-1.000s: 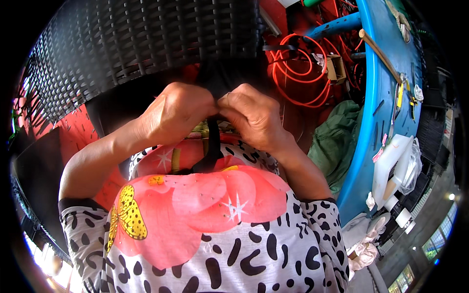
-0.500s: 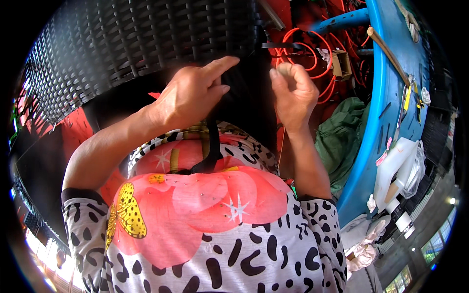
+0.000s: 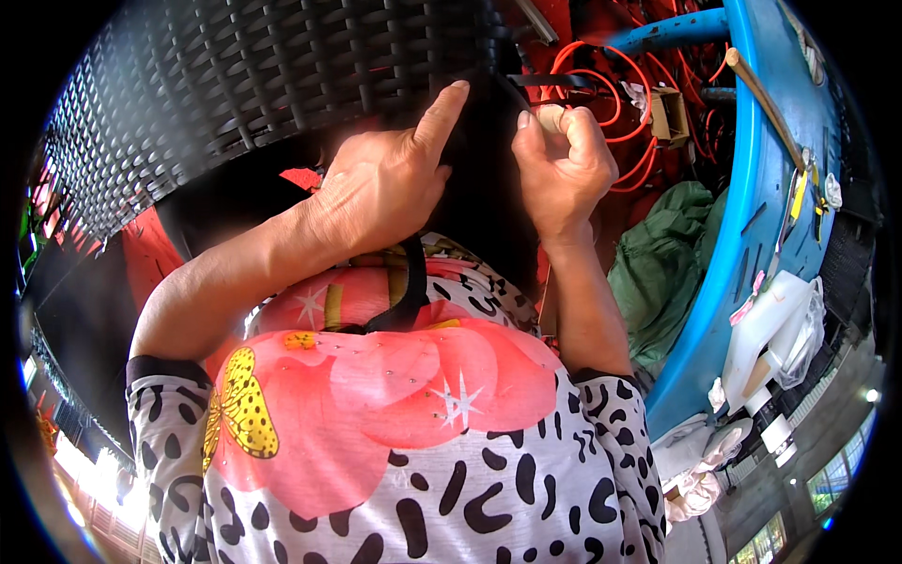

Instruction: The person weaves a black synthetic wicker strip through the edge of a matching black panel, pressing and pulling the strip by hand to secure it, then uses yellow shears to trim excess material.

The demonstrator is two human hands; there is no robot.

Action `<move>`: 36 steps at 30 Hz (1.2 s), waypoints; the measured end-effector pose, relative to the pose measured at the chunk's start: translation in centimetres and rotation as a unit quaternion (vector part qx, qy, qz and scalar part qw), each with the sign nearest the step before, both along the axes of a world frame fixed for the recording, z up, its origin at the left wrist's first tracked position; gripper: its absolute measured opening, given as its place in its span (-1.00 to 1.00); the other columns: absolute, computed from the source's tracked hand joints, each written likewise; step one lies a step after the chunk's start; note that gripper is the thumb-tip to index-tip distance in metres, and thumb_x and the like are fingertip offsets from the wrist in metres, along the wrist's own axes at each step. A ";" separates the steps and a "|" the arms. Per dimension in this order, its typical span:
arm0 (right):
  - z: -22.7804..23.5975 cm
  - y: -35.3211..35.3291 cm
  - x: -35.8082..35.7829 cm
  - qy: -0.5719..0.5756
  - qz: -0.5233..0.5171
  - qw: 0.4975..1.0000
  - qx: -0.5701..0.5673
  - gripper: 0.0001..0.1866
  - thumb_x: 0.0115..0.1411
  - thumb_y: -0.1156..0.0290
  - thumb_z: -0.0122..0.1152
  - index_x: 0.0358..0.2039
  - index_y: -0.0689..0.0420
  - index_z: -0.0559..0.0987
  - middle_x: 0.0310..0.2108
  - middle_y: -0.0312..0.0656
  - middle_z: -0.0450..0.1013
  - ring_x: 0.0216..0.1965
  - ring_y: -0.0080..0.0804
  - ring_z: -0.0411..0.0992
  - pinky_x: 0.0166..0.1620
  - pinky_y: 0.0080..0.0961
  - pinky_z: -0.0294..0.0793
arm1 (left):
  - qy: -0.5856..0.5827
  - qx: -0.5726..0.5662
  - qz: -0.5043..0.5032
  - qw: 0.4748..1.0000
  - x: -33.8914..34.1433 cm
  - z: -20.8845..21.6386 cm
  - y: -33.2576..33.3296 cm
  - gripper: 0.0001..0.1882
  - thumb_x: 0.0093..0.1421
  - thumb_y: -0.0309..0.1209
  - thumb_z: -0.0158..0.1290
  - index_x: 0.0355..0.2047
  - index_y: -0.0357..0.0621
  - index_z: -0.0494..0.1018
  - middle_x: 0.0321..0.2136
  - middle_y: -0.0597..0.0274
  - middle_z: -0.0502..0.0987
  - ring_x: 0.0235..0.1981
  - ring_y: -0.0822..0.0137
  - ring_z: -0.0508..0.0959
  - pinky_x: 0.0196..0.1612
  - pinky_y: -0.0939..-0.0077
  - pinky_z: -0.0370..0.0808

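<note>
Head: black strip (image 3: 550,81) (near right hand (image 3: 567,169)) crosswise, rightward

Loops of orange hose (image 3: 648,97) lie beside a small cardboard box (image 3: 670,117) at the upper right, a green sack (image 3: 656,268) below them. Along the right side, a blue table (image 3: 729,224) bears a wooden-handled tool (image 3: 766,106) and clear plastic wrapping (image 3: 804,340).

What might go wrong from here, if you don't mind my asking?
The left hand has its index finger extended close to the black woven panel, so it could perhaps scrape the weave. The wooden-handled tool lies with its handle end at the rim of the blue table, where a stray bump might knock it off.
</note>
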State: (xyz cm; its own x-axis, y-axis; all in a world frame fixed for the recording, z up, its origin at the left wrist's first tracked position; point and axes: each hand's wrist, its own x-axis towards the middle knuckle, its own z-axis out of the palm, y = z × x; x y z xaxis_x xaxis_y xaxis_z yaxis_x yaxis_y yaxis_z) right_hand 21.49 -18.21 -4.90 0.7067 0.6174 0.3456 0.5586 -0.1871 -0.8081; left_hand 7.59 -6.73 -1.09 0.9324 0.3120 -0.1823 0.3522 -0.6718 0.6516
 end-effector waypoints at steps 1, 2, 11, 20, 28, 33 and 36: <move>0.0 0.0 -0.1 -0.008 0.009 1.000 0.006 -0.84 -0.15 0.63 0.26 -0.57 0.23 0.43 -0.63 -0.21 0.37 -0.65 -0.45 0.34 -0.52 -0.60 0.38 | -0.001 0.004 0.000 1.000 -0.1 0.0 0.0 -0.18 -0.05 -0.56 0.03 0.21 -0.24 -0.11 -0.71 0.09 0.41 -0.64 0.09 0.47 -0.53 0.31 0.41; -0.1 0.0 -0.1 0.034 0.006 0.999 0.018 -0.85 -0.15 0.63 0.26 -0.57 0.23 0.43 -0.63 -0.22 0.37 -0.65 -0.47 0.34 -0.52 -0.61 0.37 | -0.002 0.007 0.001 1.000 -0.1 0.0 0.0 -0.18 -0.05 -0.55 0.03 0.21 -0.23 -0.12 -0.71 0.09 0.41 -0.65 0.09 0.47 -0.53 0.31 0.41; -0.1 0.2 0.0 0.067 0.032 0.997 0.001 -0.87 -0.12 0.61 0.24 -0.55 0.24 0.44 -0.63 -0.24 0.38 -0.65 -0.53 0.31 -0.51 -0.63 0.36 | 0.049 0.018 -0.017 0.999 -0.3 -0.1 0.4 -0.16 -0.04 -0.51 0.04 0.22 -0.25 -0.15 -0.72 0.07 0.41 -0.64 0.05 0.47 -0.53 0.29 0.42; -0.3 0.9 0.9 0.053 0.063 0.997 0.002 -0.88 -0.07 0.60 0.21 -0.44 0.27 0.51 -0.58 -0.21 0.45 -0.60 -0.56 0.39 -0.47 -0.65 0.40 | 0.018 0.036 -0.033 0.999 0.1 -0.2 0.7 -0.19 -0.02 -0.45 0.05 0.20 -0.27 -0.11 -0.76 0.03 0.40 -0.66 0.03 0.47 -0.55 0.24 0.41; 0.3 1.0 1.0 0.157 0.043 0.986 -0.046 -0.93 -0.07 0.64 0.20 -0.51 0.27 0.50 -0.61 -0.26 0.43 -0.62 -0.66 0.35 -0.50 -0.70 0.35 | -0.014 0.060 -0.034 0.998 0.4 -0.2 0.9 -0.22 -0.02 -0.42 0.07 0.18 -0.27 -0.05 -0.78 0.05 0.39 -0.67 0.03 0.47 -0.55 0.23 0.41; 0.5 1.3 1.2 0.126 0.057 0.990 -0.030 -0.93 -0.04 0.60 0.19 -0.48 0.27 0.51 -0.59 -0.33 0.43 -0.57 -0.72 0.33 -0.46 -0.74 0.34 | -0.004 0.067 -0.027 0.997 0.5 -0.3 0.8 -0.21 -0.03 -0.42 0.09 0.18 -0.27 -0.04 -0.77 0.05 0.40 -0.65 0.03 0.48 -0.55 0.24 0.42; 0.1 1.4 0.8 0.146 0.040 0.988 -0.031 -0.92 -0.04 0.58 0.20 -0.48 0.26 0.51 -0.58 -0.32 0.44 -0.57 -0.71 0.33 -0.46 -0.73 0.35 | -0.019 0.059 -0.022 0.998 0.6 -0.3 0.9 -0.22 -0.04 -0.42 0.09 0.17 -0.29 -0.01 -0.75 0.06 0.41 -0.64 0.03 0.48 -0.55 0.25 0.42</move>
State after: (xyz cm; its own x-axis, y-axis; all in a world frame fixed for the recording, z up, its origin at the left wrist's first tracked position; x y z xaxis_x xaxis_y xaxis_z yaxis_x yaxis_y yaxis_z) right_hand 22.27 -16.86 -4.78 0.7194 0.6883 0.0935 0.3177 -0.2063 -0.9255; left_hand 8.19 -5.86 -1.43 0.9509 0.2887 -0.1114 0.2981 -0.7582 0.5799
